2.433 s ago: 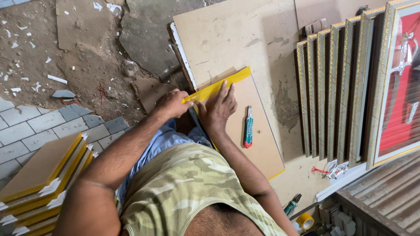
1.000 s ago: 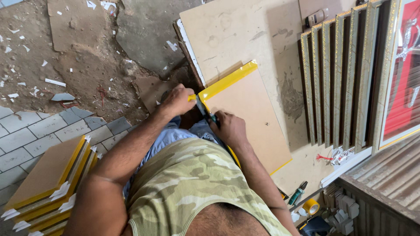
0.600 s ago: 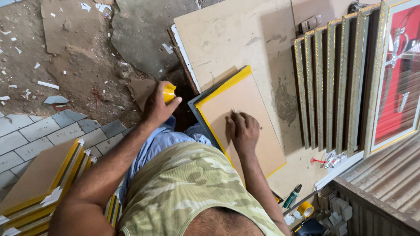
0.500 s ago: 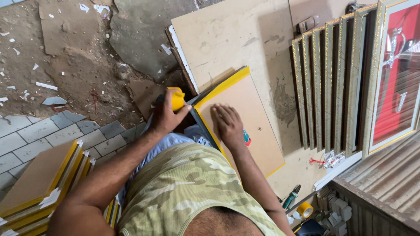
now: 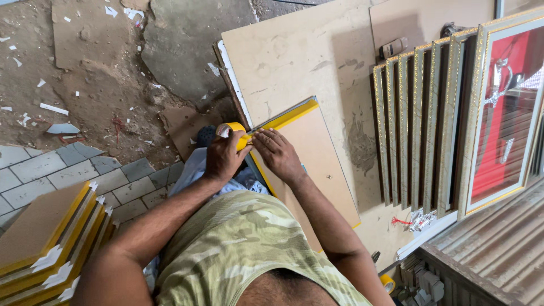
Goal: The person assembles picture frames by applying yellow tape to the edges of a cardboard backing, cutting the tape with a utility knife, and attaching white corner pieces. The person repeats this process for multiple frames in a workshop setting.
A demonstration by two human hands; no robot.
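Note:
My left hand (image 5: 224, 156) grips a roll of yellow tape (image 5: 235, 131) at the near left corner of a framed backing board (image 5: 317, 158). A strip of yellow tape runs along the board's top edge (image 5: 286, 117) and down its left edge. Beside the roll, my right hand (image 5: 277, 154) lies on the board, its fingertips pressing the tape at the corner. The board lies face down on a large tan sheet (image 5: 306, 56).
A row of gold-trimmed picture frames (image 5: 419, 124) stands on edge at the right, one with a red picture (image 5: 504, 113). A stack of yellow-taped boards (image 5: 45, 243) lies at lower left on grey pavers. Another tape roll (image 5: 387, 281) sits near my right elbow.
The yellow straightedge across the board's top is gone. My left hand picked up the tape roll and brought it to the board's corner; my right hand slid up to meet it.

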